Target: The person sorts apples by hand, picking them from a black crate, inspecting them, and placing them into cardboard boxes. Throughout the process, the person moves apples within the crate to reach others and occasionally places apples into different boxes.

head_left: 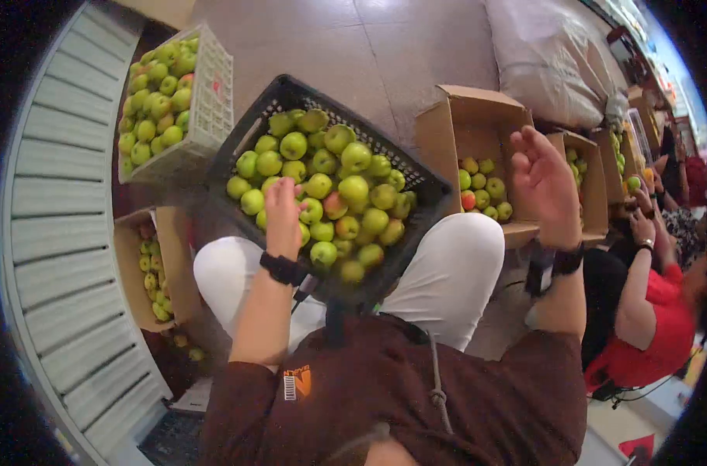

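the loose green apples (353, 189) are heaped in a black plastic crate with perforated walls (361, 130), set at an angle just beyond the knees in white trousers (458, 248). among them, a red-blushed apple (335, 205) is seen near the middle of the heap. the left hand (282, 223) is placed over the left part of the heap, its fingers close together; whether an apple is gripped under it cannot be told. the right hand (546, 186) is held up away from the crate, open and empty, its fingers loosely bent and apart, by an open brown cardboard box (489, 132) in which more apples are seen. at far left, a white plastic crate (211, 101) is filled with apples too.

as a judgement, apples are best lifted one by one from the top, with the finger pads spread round the fruit and only light pressure used, since bruises are easily made and neighbours may roll. each is best turned so that all sides are checked, and set down softly rather than dropped. the right wrist is best kept well above the box's upright walls, so that they are not knocked.
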A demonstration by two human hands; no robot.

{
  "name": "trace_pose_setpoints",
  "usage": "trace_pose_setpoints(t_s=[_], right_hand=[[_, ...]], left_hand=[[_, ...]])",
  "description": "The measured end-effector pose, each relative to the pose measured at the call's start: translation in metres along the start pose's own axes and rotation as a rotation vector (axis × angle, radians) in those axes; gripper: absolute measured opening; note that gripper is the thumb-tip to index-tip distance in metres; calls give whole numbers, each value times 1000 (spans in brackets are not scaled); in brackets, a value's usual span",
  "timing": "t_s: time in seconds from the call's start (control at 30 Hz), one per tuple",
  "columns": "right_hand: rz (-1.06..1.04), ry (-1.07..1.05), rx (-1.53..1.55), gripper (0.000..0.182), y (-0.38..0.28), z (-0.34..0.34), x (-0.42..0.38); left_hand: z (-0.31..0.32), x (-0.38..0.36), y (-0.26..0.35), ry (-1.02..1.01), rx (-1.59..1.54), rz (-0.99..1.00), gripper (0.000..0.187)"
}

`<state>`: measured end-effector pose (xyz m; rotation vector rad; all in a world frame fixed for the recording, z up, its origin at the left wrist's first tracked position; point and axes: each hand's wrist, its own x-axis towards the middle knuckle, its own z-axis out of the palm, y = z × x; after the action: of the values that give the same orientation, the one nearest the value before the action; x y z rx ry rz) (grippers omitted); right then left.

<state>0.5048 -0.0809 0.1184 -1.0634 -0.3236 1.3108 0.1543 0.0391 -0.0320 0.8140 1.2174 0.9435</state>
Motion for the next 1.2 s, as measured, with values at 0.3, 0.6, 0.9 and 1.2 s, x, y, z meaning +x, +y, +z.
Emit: trace_pose_setpoints(t_s=[0.3, 0.6, 0.9, 1.2], right_hand=[[-301, 32, -995, 35, 261, 87, 53], [-470, 46, -1624, 55, 317, 46, 92], [479, -112, -57, 41, 257, 74, 64], [75, -50, -425, 35, 238, 109, 25]], left_hand=[[5, 3, -50, -181, 379, -9, 35], [-4, -2, -40, -137, 376, 193, 33], [-11, -8, -32, -177, 340, 217, 41], [-9, -38, 13, -508, -39, 155, 50]])
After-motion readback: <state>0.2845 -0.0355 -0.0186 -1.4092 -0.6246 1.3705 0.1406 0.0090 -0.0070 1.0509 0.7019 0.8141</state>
